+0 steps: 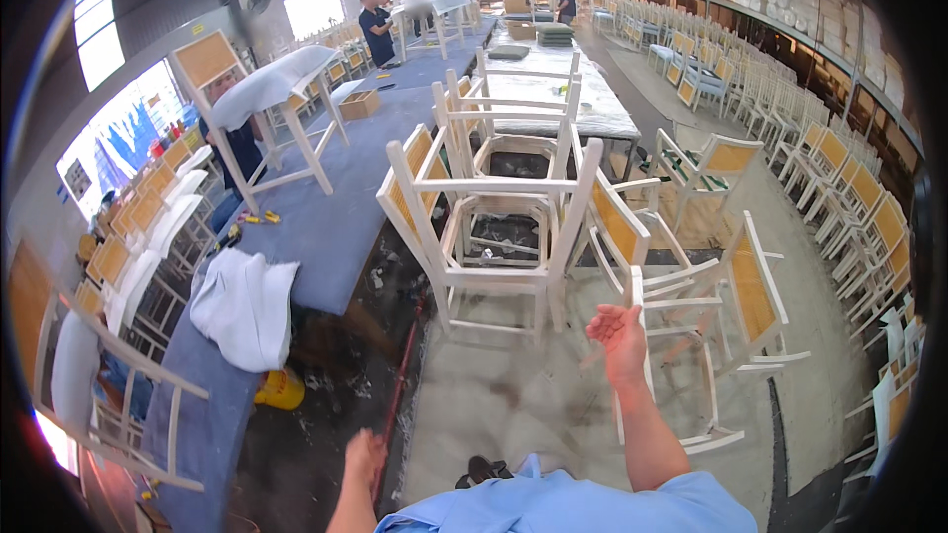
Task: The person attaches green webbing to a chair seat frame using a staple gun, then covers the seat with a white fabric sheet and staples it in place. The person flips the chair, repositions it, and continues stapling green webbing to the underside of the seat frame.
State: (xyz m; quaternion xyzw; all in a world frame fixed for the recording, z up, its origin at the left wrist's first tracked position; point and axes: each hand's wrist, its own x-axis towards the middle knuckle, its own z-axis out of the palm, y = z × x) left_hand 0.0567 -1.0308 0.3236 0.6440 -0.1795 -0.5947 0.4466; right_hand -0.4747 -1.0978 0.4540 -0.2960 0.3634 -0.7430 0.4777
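Workshop floor [494, 375] stretches away beside a long blue-covered table [326, 237]. Near me, white chair frames [504, 277] stand close-packed, probably to save walking room. Just beside a separate chair frame [637, 291], the person's right hand [614, 336] hangs open-palmed, its grip apart and empty; the left hand [365, 456] hovers low, and I cannot tell its grip.

Left hand [366, 454] low, slightly blurred, right hand [620, 338] farther forward, loosely cupped
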